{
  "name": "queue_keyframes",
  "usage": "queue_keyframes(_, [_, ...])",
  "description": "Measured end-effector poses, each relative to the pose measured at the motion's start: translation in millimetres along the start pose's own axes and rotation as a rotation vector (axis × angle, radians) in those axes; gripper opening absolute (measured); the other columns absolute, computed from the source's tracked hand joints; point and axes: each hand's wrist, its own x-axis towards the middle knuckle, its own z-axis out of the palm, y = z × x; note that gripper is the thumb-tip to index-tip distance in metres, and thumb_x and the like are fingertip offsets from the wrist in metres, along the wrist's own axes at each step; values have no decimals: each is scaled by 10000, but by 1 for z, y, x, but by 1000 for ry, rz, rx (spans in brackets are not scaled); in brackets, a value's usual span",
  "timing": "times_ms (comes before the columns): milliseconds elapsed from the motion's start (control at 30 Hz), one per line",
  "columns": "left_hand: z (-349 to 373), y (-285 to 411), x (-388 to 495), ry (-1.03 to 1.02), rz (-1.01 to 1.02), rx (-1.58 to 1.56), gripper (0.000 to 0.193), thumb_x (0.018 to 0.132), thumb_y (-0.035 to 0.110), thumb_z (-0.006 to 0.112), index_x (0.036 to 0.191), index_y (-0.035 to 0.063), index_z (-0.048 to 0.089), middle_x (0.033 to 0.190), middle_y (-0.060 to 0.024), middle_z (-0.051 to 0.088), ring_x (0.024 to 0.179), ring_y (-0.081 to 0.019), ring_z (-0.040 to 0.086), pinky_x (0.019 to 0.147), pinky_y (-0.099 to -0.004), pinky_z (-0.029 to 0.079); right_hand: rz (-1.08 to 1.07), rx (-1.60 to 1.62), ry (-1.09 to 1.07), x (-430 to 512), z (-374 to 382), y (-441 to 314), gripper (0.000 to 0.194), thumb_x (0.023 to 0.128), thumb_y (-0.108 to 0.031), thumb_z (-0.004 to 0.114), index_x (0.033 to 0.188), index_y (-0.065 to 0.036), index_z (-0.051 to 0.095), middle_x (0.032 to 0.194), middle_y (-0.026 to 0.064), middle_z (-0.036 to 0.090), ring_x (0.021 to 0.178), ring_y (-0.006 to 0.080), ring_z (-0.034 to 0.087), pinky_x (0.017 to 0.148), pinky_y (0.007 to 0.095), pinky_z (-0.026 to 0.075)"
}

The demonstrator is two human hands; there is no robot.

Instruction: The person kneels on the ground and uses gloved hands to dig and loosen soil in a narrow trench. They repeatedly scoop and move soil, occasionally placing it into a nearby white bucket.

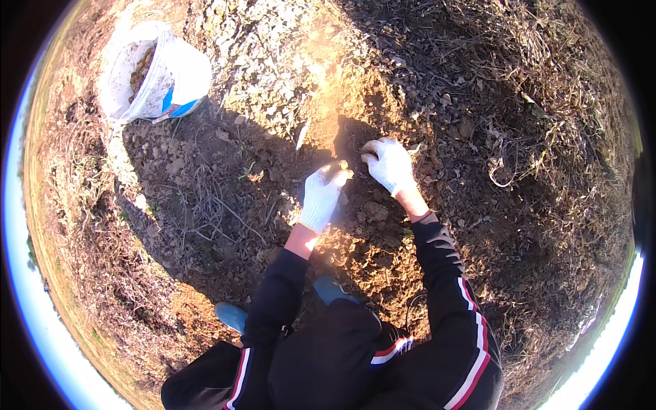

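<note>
My left hand, in a white knit glove, is low over dug soil with its fingers bent together. A small yellowish-brown patch shows at its fingertips; whether it is a held clod or dirt on the glove is unclear. To its right, my right hand wears a matching glove, its fingers curled down at a shadowed hollow in the earth. The glove's fingertips look soil-stained, and anything between them is hidden. The two hands are slightly apart.
A white plastic bucket with brown contents leans at the upper left. Dry vines cover the ground at right; loose stems lie at left. My blue shoes are on the soil below my hands.
</note>
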Motion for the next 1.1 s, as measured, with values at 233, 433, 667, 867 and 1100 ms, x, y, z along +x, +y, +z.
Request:
queue_keyframes(233, [8, 6, -14, -218, -36, 121, 343, 1005, 219, 686, 1263, -9, 695, 1028, -54, 755, 934, -108, 679, 827, -262, 534, 260, 969, -146, -52, -26, -32, 235, 985, -118, 691, 1173, 7, 755, 886, 9, 744, 705, 47, 615, 635, 230, 503])
queue_keyframes(433, [0, -12, -21, -242, 332, 376, 255, 971, 225, 729, 995, -29, 735, 765, -76, 698, 707, -115, 613, 644, -324, 484, 342, 1012, -73, -80, -29, -56, 188, 971, -141, 711, 1088, 0, 750, 890, 51, 747, 721, 93, 649, 646, 252, 504])
queue_keyframes(667, [-56, 41, -49, -331, -7, -42, 237, 997, 184, 725, 1104, -27, 732, 959, -32, 747, 757, -98, 673, 731, -250, 548, 289, 639, 405, -47, -13, -26, 166, 984, -55, 677, 1116, 18, 748, 920, 14, 723, 837, 83, 621, 777, 248, 501])
queue_keyframes(867, [-229, 171, -6, 367, 204, -588, 283, 969, 194, 738, 1195, 32, 685, 1011, -104, 736, 691, -115, 629, 519, -205, 466, 216, 195, 488, -43, -57, 25, 211, 989, -147, 662, 1134, -41, 772, 1085, 157, 774, 1002, 266, 752, 909, 345, 554])
queue_keyframes(1100, [-364, 338, 38, 593, 564, -594, 552, 1029, 245, 672, 1406, -118, 493, 1387, -280, 600, 1321, -353, 591, 1077, -395, 536, 209, 227, 421, -39, -61, 33, 266, 1002, -145, 654, 1238, -58, 740, 1172, 159, 763, 1091, 281, 734, 968, 353, 543])
